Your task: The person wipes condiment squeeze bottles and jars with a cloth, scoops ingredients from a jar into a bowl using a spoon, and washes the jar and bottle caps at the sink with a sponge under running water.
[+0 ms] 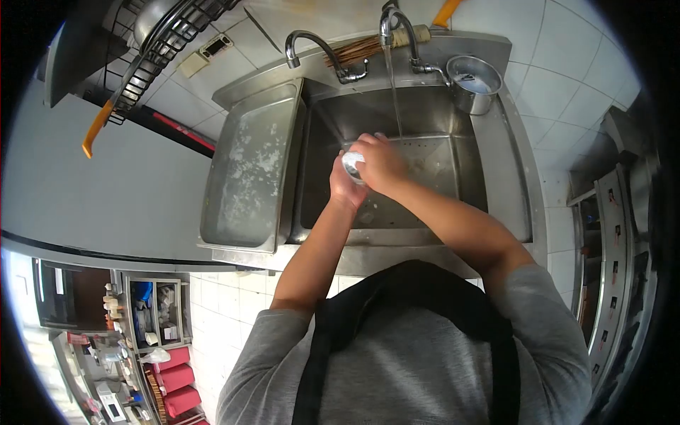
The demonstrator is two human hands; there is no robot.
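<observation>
Over the steel sink basin, my left hand holds a small round, whitish item from below and the left side. My right hand is closed over its top and right side, slightly blurred. Whether the white part is foam or a cloth, I cannot tell. A thin stream of water runs from the right faucet into the basin behind my hands.
Left of the basin lies a deep metal tray of cloudy, foamy water. A second faucet arches behind it. A metal pot stands at the back right corner. A wire rack hangs upper left, with an orange-handled utensil.
</observation>
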